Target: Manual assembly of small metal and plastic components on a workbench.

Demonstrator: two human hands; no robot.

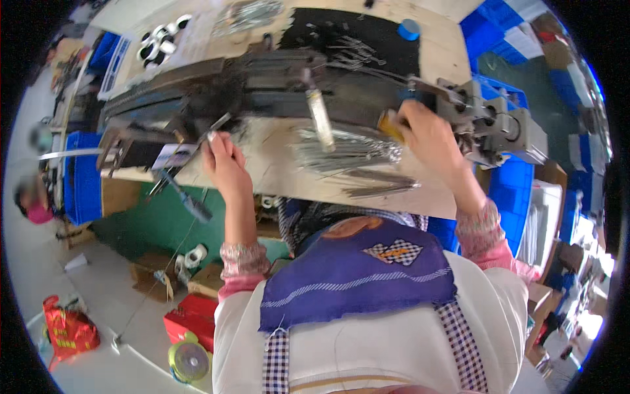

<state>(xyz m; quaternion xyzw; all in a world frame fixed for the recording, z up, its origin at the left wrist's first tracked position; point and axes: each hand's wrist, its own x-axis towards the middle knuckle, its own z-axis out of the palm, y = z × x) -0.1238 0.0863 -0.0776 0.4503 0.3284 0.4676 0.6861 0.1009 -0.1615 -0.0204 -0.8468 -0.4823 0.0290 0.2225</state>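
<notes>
A: On the wooden bench (275, 167), left hand (225, 164) is pinched shut on one thin metal rod (218, 125), tip near the dark machine bed (262, 92).

B: Right hand (426, 134)?

A: Curled tight round a yellowish lever handle (388, 125) by the grey metal fixture (499, 128).

B: Rod handling?

A: Probably light, stiff, slick; best gripped close to the end. Loose bundle of shiny rods (348, 151) lies between the hands, smooth and springy-looking.

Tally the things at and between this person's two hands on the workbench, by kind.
Hands: 2, left hand and right hand
Thin metal strip at the left fingertips: 1
Yellow-handled tool in the right hand: 1
Loose piles of metal rods on the workbench: 2, upper pile, lower pile
Total: 6
</notes>
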